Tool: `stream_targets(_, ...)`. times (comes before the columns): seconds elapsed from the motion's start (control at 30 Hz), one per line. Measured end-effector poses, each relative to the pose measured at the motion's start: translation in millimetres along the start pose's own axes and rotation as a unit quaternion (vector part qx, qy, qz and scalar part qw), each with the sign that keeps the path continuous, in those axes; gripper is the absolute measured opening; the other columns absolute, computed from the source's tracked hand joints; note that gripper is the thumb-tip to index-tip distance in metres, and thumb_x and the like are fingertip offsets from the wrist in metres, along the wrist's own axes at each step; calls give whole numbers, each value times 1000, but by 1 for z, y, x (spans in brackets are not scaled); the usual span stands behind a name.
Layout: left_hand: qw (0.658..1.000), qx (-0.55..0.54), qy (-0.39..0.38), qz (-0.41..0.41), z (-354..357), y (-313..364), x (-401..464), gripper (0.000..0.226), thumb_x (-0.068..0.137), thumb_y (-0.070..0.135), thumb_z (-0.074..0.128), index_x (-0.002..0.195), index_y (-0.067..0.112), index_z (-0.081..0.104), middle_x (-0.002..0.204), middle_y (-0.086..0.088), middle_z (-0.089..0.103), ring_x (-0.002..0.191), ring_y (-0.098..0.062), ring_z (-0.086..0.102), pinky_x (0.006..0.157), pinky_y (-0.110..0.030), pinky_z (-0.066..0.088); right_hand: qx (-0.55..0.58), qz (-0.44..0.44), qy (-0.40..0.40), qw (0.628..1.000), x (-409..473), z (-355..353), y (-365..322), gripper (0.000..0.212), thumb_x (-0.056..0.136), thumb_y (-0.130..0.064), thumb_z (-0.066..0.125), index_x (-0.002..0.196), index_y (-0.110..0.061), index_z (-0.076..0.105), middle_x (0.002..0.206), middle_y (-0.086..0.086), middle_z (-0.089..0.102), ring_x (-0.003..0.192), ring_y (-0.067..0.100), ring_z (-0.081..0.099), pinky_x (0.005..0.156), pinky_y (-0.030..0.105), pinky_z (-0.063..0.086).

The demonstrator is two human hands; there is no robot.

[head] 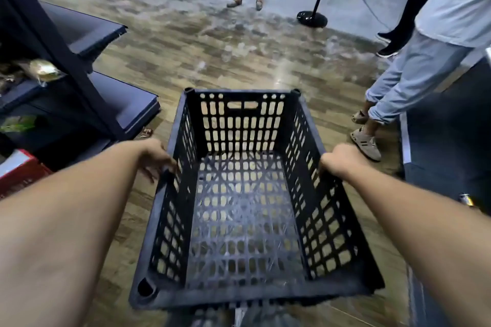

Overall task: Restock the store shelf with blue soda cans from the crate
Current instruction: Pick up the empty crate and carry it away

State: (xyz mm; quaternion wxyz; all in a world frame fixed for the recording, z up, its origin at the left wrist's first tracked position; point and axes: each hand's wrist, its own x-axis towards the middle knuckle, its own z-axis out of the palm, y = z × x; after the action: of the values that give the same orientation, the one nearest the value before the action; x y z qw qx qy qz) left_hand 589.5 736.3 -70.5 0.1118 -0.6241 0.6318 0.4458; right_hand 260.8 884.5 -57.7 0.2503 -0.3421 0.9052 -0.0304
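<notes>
1. Dark blue metal store shelf [127, 109] fills the left of the frame, with a red plastic basket [18, 175] at lower left.
2. Left hand [155, 156] curls its fingers over the left rim of the black perforated plastic crate [247, 297].
3. The crate sits centre frame, held above the wood-pattern floor [186, 56], with no cans visible inside.
4. Right hand [338, 159] clenches the right rim.
5. A bystander in light jeans [414, 71] stands at upper right.
</notes>
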Motion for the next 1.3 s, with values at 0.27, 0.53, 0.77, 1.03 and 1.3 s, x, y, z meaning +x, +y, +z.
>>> stream_targets(0.27,1000,-28,3,-13,-111,116,141,14,84,6,66,76,2,55,76,-13,57,61,-23,57,40,-26,52,-42,-51,32,997,195,-78,-116,17,79,-23,59,86,-7,58,103,18,61,92,34,58,68,28,40)
stream_targets(0.53,999,-27,8,44,-234,247,320,15,87,7,62,74,4,56,75,-12,55,63,-24,53,72,-39,50,-19,-26,36,999,391,-146,-220,20,85,-22,58,89,-3,53,112,22,58,88,32,51,69,30,36)
stream_targets(0.77,999,26,-9,46,-287,358,476,12,92,9,57,80,6,56,89,-15,60,82,-29,60,58,-35,49,-75,-19,-27,997,564,-172,-272,20,88,-24,54,91,-4,51,94,13,52,83,29,50,70,29,39)
stream_targets(1.03,999,3,3,-43,-310,439,712,12,91,10,58,80,5,57,86,-15,62,64,-24,60,56,-29,48,-82,-39,-80,993,824,-144,-344,37,92,-31,55,116,-3,56,116,17,60,104,34,57,76,31,42)
stream_targets(1.3,988,-57,35,-139,-253,419,942,21,95,8,50,75,2,51,79,-22,59,45,-26,56,33,-25,46,-109,-8,-192,975,1013,-7,-379,39,97,-20,48,126,6,48,125,24,54,112,38,54,90,40,46)
